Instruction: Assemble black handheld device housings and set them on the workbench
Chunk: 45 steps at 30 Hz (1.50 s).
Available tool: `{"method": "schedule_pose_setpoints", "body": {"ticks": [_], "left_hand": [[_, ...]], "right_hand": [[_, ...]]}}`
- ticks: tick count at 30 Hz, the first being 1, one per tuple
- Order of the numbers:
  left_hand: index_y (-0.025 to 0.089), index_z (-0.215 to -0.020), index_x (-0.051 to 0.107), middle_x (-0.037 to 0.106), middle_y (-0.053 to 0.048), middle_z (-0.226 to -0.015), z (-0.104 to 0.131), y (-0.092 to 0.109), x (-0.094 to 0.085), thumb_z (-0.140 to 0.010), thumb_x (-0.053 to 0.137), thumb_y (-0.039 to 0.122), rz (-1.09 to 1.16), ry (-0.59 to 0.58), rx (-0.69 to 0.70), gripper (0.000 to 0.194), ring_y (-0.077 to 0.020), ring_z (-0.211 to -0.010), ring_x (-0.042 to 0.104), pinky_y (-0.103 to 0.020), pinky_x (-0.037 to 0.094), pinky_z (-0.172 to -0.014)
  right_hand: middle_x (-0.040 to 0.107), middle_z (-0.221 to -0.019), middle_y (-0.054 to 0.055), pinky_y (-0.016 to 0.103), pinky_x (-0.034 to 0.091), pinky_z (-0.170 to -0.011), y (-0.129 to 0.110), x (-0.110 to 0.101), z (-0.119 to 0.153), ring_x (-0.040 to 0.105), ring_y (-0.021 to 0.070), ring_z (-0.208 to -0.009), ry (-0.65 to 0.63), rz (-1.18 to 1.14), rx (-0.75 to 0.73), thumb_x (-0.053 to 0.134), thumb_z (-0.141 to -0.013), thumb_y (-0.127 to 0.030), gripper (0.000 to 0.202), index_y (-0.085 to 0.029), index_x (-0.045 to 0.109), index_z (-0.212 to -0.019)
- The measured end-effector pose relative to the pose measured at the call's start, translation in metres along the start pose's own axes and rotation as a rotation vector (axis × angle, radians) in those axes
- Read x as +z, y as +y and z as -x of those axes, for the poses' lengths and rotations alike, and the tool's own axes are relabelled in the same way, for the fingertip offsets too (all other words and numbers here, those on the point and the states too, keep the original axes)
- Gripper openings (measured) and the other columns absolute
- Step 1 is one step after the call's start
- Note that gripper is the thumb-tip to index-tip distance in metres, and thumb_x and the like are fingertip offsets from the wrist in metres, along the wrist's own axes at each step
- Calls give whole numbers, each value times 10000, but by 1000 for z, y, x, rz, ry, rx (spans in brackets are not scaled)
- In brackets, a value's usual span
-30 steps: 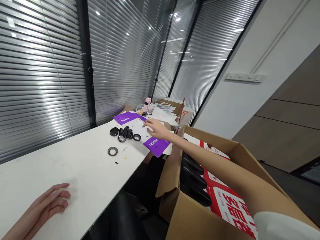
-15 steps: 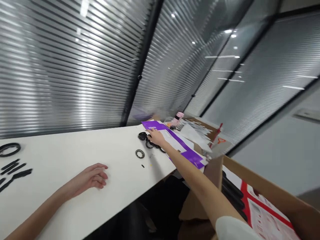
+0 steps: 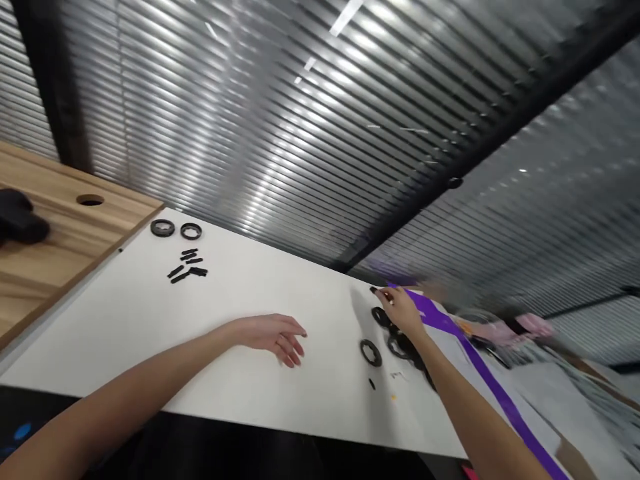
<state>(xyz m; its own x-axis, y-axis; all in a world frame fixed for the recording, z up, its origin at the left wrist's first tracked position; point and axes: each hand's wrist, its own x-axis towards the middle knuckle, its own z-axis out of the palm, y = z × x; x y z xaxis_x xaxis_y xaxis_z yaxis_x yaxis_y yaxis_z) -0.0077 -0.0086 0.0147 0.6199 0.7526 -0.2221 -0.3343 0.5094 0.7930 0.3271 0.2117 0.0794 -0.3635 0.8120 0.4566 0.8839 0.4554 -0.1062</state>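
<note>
My right hand [image 3: 400, 310] is at the far right of the white table, its fingers closed in a pinch. A small black piece [image 3: 373, 290] shows at its fingertips; its exact kind is too blurred to tell. Below that hand lie several black rings [image 3: 380, 317], partly hidden by the wrist and forearm. One separate black ring [image 3: 371, 353] with a notched inner edge lies to their left. Over the middle of the table, my left hand [image 3: 275, 337] is open, fingers loosely bent and apart, holding nothing.
Two black rings [image 3: 191, 231] and several short black strips [image 3: 187, 265] lie at the table's far left. A wooden surface [image 3: 65, 227] with a dark object adjoins there. A purple-and-white sheet [image 3: 480, 360] and blurred clutter lie at the right. Ribbed glass panels rise behind.
The view has swung left, bringing the wooden surface into sight. My right hand has lifted off the black rings and now pinches a small black piece. My left hand stays open.
</note>
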Motion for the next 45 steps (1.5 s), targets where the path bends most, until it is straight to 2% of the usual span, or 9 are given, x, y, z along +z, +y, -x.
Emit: {"method": "schedule_pose_setpoints", "body": {"ticks": [2, 5, 10, 12, 14, 19, 23, 32, 45], "left_hand": [[167, -998, 649, 734, -103, -921, -10, -3, -7, -652, 950, 526, 21, 20, 32, 583, -246, -778, 757, -422, 579, -845], [179, -1121, 635, 726, -118, -1005, -24, -6, -26, -753, 894, 527, 74, 242, 246, 568, -237, -800, 764, -410, 605, -821], [196, -1272, 607, 698, -127, -1119, -12, 12, -71, -842, 815, 550, 13, 695, 653, 595, -234, -902, 752, -373, 624, -786], [191, -1263, 642, 701, -122, -1133, 5, 24, -84, -835, 823, 534, -116, 737, 719, 577, -236, -930, 737, -356, 618, -781], [186, -1241, 679, 709, -116, -1106, 20, 33, -90, -816, 843, 511, -234, 750, 737, 560, -236, -943, 725, -345, 608, -788], [244, -1386, 653, 689, -114, -1178, 29, 34, -101, -828, 838, 491, -346, 726, 690, 638, -238, -1010, 717, -377, 592, -892], [228, -1284, 726, 671, -123, -1248, 33, 33, -109, -793, 870, 474, -388, 763, 690, 568, -243, -1066, 698, -383, 550, -969], [235, -1156, 747, 664, -58, -1116, 41, 39, -103, -680, 949, 369, -326, 753, 763, 534, -216, -1053, 666, -355, 509, -970], [183, -1102, 732, 724, -46, -902, 36, 36, -103, -707, 933, 480, -163, 758, 663, 533, -199, -869, 723, -367, 550, -915]], "right_hand": [[620, -717, 43, 346, 483, -638, -9, 21, -11, 579, 219, -662, 114, -266, 39, 570, -934, -593, 414, -218, 731, -866], [644, -775, 13, 315, 502, -664, -70, 62, -10, 595, 193, -711, 174, -682, 68, 598, -920, -634, 435, -218, 695, -997], [686, -844, 23, 332, 548, -739, -232, 126, 17, 639, 196, -784, -9, -1104, -25, 654, -918, -610, 377, -243, 663, -1009], [707, -887, 39, 343, 555, -775, -276, 132, 25, 663, 207, -833, -97, -1165, -96, 633, -941, -598, 357, -244, 665, -982], [723, -916, 48, 356, 558, -792, -296, 128, 32, 675, 217, -850, -157, -1171, -167, 600, -966, -588, 344, -251, 667, -954], [723, -918, 46, 361, 544, -837, -288, 123, 39, 676, 223, -876, -162, -1140, -208, 534, -1010, -552, 328, -251, 644, -944], [692, -901, 39, 345, 512, -816, -289, 126, 42, 648, 215, -866, -185, -1075, -246, 484, -1031, -543, 326, -254, 582, -917], [625, -823, 8, 318, 480, -736, -297, 116, 41, 589, 190, -780, -195, -1193, -223, 511, -1015, -532, 322, -253, 522, -855], [669, -868, 34, 355, 511, -766, -298, 121, 40, 612, 215, -806, -123, -1137, -288, 481, -1024, -606, 375, -265, 599, -923]]}}
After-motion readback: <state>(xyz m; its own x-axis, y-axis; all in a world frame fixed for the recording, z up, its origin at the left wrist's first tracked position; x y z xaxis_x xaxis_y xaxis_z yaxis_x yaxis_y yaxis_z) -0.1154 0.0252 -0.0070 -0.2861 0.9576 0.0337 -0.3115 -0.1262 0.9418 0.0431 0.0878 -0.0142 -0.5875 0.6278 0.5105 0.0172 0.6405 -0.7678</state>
